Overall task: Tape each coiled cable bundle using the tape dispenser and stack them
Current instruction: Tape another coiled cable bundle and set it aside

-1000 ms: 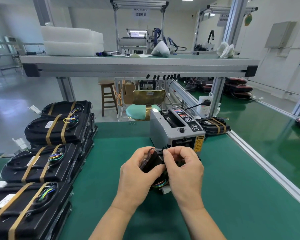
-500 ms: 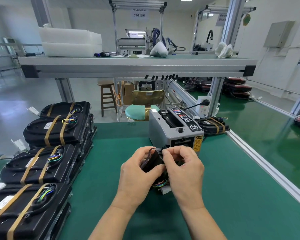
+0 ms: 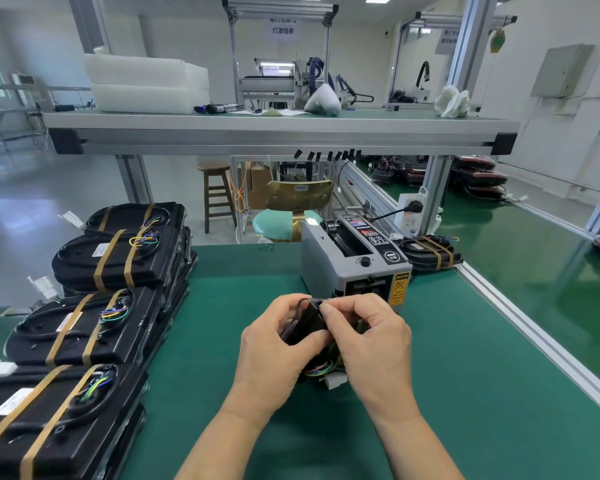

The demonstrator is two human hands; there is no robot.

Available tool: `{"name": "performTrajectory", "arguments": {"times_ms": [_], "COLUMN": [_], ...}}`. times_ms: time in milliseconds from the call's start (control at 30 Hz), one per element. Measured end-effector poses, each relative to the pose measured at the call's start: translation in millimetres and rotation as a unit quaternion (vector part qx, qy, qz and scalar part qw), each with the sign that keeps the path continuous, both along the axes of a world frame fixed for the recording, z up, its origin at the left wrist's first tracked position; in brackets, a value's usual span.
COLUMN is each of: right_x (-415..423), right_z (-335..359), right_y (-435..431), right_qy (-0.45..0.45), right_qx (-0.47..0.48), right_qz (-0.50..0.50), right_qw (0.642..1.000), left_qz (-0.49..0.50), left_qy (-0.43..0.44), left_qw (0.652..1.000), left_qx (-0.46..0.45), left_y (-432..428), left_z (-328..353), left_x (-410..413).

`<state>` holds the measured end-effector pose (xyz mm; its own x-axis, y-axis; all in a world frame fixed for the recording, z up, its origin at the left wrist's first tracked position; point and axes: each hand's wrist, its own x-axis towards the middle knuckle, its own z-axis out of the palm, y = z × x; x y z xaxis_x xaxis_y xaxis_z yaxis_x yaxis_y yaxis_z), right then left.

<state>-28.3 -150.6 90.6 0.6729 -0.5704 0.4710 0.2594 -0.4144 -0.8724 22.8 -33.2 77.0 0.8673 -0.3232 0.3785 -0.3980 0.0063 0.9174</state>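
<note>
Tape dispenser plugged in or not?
Plugged in, it seems: a black plug sits in the white socket behind the tape dispenser, its cable running toward the dispenser. Switched on: cannot tell.

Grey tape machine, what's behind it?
Behind the tape dispenser, off to the right, lies a taped black bundle, with a white socket farther back. A green-seated chair stands beyond the table. The spot directly behind is covered by the dispenser.

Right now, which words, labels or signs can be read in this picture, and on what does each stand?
"灯罩组装": hanging sign, far frame.
Line above it: blurred.
Right sign: cut off, unreadable.
Yellow warning label, tape dispenser: too small.
White labels, taped bundles: blurred.
</note>
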Motion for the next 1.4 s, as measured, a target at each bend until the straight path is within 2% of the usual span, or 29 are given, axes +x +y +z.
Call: {"name": "performTrajectory", "arguments": {"times_ms": [200, 433, 767, 900, 1000, 1133, 1267, 1400], "right_x": [-1.4, 2.1, -4.8, -5.8, -3.1, 1.4, 6.3, 14.3], "right_z": [-1.0, -3.6, 1.4, 3.2, 9.3, 15.5, 18.6, 23.0], "right_y": [-2.4, -10.4, -17.8, -22.9, -35.0, -48.2, -47.4, -48.8], "right_qy": [-0.007, -0.048, -0.018, -0.020, -0.001, 0.046, 0.044, 0.054], "right_qx": [-0.042, 0.036, -0.129, -0.129, -0.077, -0.083, -0.069, -0.093], "right_qz": [0.004, 0.020, 0.071, 0.070, 0.116, 0.166, 0.237, 0.285], "right_qw": [0.999, 0.998, 0.989, 0.989, 0.990, 0.982, 0.968, 0.953], "left_qz": [0.001, 0.000, -0.025, -0.032, -0.048, -0.079, -0.108, -0.131], "left_qy": [0.001, 0.003, -0.008, -0.013, -0.012, -0.011, -0.005, 0.009], "left_qw": [1.000, 1.000, 1.000, 0.999, 0.998, 0.996, 0.993, 0.990], "left_qx": [0.001, -0.003, 0.013, 0.025, 0.033, 0.043, 0.043, 0.044], "left_y": [0.9, 1.7, 2.5, 3.0, 4.6, 6.2, 7.1, 11.2], "left_z": [-1.3, -3.5, -2.3, -3.1, -3.9, -1.3, 2.1, 2.6], "left_x": [-0.2, 0.8, -0.9, -0.2, -0.1, 0.9, 2.4, 5.4]}}
